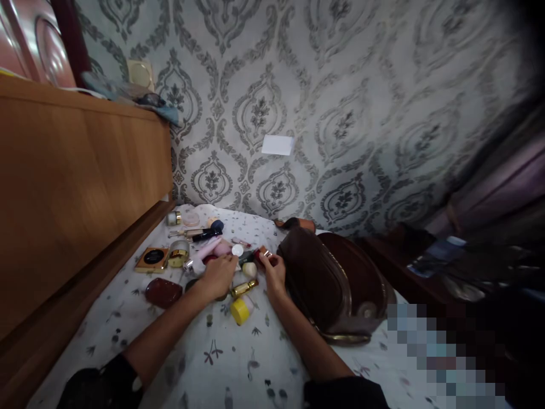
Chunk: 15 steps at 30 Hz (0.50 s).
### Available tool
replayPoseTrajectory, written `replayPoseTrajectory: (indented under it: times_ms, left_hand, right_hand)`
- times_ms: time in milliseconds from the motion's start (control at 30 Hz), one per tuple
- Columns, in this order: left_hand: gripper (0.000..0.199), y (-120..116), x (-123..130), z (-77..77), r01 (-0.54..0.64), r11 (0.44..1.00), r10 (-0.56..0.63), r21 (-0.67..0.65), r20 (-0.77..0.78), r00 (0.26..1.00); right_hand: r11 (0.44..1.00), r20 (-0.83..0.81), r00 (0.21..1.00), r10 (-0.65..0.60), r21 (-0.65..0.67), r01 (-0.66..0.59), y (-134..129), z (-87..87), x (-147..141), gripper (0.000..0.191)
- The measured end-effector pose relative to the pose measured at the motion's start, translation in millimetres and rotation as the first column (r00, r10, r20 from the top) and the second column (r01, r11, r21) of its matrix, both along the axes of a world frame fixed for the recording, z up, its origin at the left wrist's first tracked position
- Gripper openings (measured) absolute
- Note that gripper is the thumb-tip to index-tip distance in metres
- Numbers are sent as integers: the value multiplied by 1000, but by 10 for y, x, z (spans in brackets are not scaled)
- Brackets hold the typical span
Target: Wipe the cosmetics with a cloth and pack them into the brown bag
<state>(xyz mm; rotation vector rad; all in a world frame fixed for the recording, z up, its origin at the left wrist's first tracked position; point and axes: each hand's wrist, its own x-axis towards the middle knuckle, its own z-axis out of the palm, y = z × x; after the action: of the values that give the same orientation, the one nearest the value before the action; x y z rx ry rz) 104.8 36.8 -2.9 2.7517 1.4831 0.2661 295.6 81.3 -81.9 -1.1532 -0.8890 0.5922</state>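
Observation:
Several cosmetics lie on a white patterned cloth. Among them, my left hand (219,276) is closed near a round white-topped item (237,250); whatever its fingers hold is too small to make out. My right hand (273,270) pinches a small red item (263,251) beside a brown bag (317,272). Between the hands are a gold tube (244,288) and a pale round piece (249,269). A jar with a yellow lid (240,311) lies nearer to me. Left of my left hand are a dark red bottle (163,292), a gold compact (152,259) and a gold-banded jar (179,253).
A wooden cabinet (85,187) borders the cloth on the left. Behind stands a patterned wall (259,113) with a white card (277,145) on it. An orange-brown strap (303,225) lies behind the bag. Dark, blurred items fill the right side.

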Motion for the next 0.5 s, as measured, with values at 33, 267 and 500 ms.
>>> replayPoseTrajectory:
  times_ms: [33,267,500]
  left_hand:
    - [34,72,30,8,-9,1000,9,1,-10,1000]
    - [33,497,8,112,-88,991,91,99,-24,996]
    - [33,818,-387,212,-318,938,310,140,79,947]
  right_hand:
    - [1000,9,1000,-6,-13,6,-12,-20,11,45]
    - [992,124,984,125,-48,-119,-172,23,-13,44]
    - [940,261,903,341,-81,-332,-321,107,-176,50]
